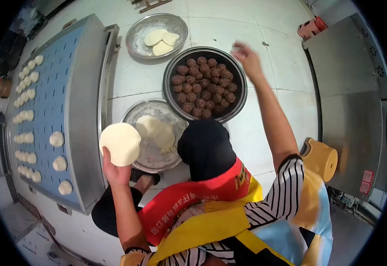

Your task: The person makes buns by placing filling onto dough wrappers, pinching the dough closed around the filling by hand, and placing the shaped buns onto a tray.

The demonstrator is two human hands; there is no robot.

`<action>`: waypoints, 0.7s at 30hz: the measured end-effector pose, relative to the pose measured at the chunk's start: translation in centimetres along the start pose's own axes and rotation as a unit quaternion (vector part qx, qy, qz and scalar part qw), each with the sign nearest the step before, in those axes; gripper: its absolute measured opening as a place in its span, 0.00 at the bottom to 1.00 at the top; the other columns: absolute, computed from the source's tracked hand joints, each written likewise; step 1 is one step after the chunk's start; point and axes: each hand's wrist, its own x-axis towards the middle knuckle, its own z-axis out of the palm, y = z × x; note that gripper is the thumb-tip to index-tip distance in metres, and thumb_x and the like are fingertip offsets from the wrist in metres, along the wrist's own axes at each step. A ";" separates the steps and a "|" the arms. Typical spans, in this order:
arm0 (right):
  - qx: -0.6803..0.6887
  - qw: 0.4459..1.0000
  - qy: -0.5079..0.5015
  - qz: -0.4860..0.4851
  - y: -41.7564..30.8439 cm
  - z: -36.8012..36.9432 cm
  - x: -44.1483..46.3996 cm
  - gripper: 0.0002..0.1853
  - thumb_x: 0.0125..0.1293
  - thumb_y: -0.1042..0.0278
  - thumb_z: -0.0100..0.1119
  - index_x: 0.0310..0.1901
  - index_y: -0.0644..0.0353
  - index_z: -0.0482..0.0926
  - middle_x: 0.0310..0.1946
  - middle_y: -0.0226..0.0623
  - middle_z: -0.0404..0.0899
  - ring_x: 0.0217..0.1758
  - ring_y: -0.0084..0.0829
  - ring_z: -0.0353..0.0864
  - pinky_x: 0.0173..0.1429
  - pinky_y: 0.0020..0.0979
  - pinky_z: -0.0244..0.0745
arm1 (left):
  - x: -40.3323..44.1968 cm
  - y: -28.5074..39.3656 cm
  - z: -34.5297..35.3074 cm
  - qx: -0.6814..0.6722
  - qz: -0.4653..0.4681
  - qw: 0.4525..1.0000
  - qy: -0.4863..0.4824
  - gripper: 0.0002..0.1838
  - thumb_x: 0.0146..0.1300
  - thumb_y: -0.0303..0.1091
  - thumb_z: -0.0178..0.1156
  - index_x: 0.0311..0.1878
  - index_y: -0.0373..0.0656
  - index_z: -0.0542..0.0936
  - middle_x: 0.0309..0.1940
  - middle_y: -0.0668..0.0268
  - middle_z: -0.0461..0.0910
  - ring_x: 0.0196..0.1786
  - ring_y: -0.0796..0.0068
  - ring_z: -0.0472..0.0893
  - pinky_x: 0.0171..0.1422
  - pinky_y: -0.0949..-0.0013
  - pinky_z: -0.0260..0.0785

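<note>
A pale round dough sheet (121, 145) rests on my left hand (116, 172), with the thumb over its lower edge. Behind it, a metal basin (152, 165) on the floor holds more flat dough rounds (155, 129) and small scraps. My right hand (246, 58) is raised beside the upper right rim of a wide dark pan (172, 98). Motion blurs its fingers, and whether they hold anything cannot be made out. Many dark brown balls (204, 83) fill the middle of the pan.
Another metal basin (133, 43) with several dough pieces (162, 41) stands beyond the pan. At left, a long blue-topped metal table (76, 119) bears rows of white dough balls (29, 116) and larger buns (60, 163). A yellow stool (325, 160) and metal cabinet (348, 111) stand right.
</note>
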 end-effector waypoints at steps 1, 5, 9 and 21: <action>0.011 0.997 -0.025 0.067 6.9 2.3 1.2 0.28 0.58 0.60 0.68 0.57 0.66 0.74 0.50 0.43 0.81 0.53 0.34 0.79 0.58 0.34 0.72 | 1.1 -0.3 -0.1 0.010 -0.002 1.000 0.017 0.28 0.73 0.45 0.45 0.69 0.39 0.60 0.68 0.54 0.63 0.69 0.52 0.64 0.74 0.46 0.53; -0.225 0.961 -0.091 0.133 21.3 6.9 1.5 0.34 0.57 0.56 0.69 0.62 0.64 0.69 0.59 0.49 0.73 0.61 0.45 0.73 0.63 0.41 0.69 | 4.2 -1.8 -0.9 0.061 -0.027 0.997 0.044 0.29 0.72 0.47 0.45 0.69 0.39 0.60 0.66 0.56 0.66 0.67 0.56 0.67 0.72 0.50 0.57; -0.332 0.910 -0.179 0.172 22.3 9.9 2.6 0.40 0.55 0.58 0.69 0.66 0.61 0.62 0.65 0.49 0.65 0.67 0.47 0.66 0.67 0.41 0.65 | 7.2 -2.8 -2.6 0.031 -0.079 0.996 0.040 0.29 0.72 0.48 0.47 0.69 0.40 0.61 0.66 0.57 0.66 0.67 0.57 0.67 0.72 0.51 0.57; -0.216 0.965 -0.143 0.034 14.2 12.7 1.1 0.30 0.49 0.66 0.73 0.54 0.63 0.71 0.49 0.45 0.76 0.49 0.42 0.79 0.54 0.38 0.74 | 8.8 -6.9 -2.5 0.026 -0.134 0.989 0.061 0.30 0.72 0.51 0.44 0.69 0.42 0.62 0.67 0.58 0.65 0.68 0.58 0.66 0.72 0.50 0.55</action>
